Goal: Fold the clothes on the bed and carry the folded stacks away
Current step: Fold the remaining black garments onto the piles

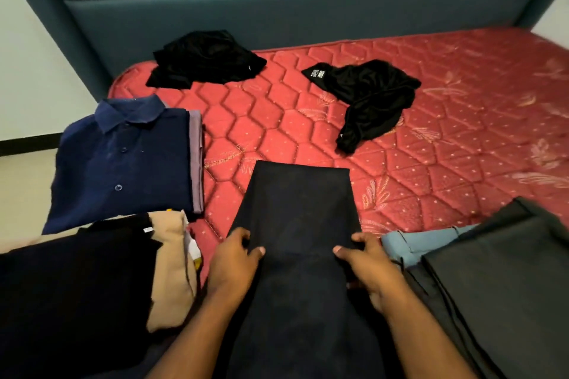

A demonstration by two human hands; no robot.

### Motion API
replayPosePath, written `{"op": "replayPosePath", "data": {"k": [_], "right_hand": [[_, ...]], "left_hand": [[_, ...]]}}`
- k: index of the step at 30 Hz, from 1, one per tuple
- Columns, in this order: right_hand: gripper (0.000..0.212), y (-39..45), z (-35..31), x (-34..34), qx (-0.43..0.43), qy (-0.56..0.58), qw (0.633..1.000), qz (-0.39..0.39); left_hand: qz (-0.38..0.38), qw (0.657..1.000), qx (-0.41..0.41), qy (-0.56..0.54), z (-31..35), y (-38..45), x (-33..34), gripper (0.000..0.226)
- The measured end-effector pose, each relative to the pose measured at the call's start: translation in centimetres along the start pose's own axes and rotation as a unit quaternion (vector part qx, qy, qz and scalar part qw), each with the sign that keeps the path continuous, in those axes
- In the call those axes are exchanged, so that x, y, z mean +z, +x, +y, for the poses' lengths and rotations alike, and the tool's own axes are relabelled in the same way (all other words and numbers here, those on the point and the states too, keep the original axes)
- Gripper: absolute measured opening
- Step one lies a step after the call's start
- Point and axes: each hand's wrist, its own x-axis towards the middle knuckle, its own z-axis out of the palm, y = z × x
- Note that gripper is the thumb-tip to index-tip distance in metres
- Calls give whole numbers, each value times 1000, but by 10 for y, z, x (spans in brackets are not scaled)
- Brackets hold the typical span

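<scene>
Dark navy, the trousers (298, 224) lie lengthwise in front of you at 6 o'clock on the red mattress (462, 138). Your left hand (235, 258) and right hand (366, 261) each pinch a side edge, fingers curled over the cloth. It looks soft, light and limp, likely to sag, so keep hold at the edges. Folded stacks crowd you: the blue polo (123, 160) at 10 o'clock, grey trousers (505, 274) at 4. Open mattress lies at 12 to 2, short of two crumpled black garments (375, 95).
</scene>
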Motion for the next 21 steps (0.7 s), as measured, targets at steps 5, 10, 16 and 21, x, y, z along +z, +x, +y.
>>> {"op": "replayPosePath", "data": {"k": [5,10,16,21], "right_hand": [[8,-30,7,2,55,-24,995,-81],[12,-42,4,12,54,77,994,-57],[16,-75,37,14,8,-14,999,-39],[29,-107,66,0,-14,-59,996,-60]], "left_hand": [[18,1000,-16,-15,-10,-22,-4,18],[54,986,-71,-139,-11,-25,-15,10],[-24,993,-49,-102,-26,-77,-23,40],[-26,994,-51,-88,-45,-125,-26,65]]}}
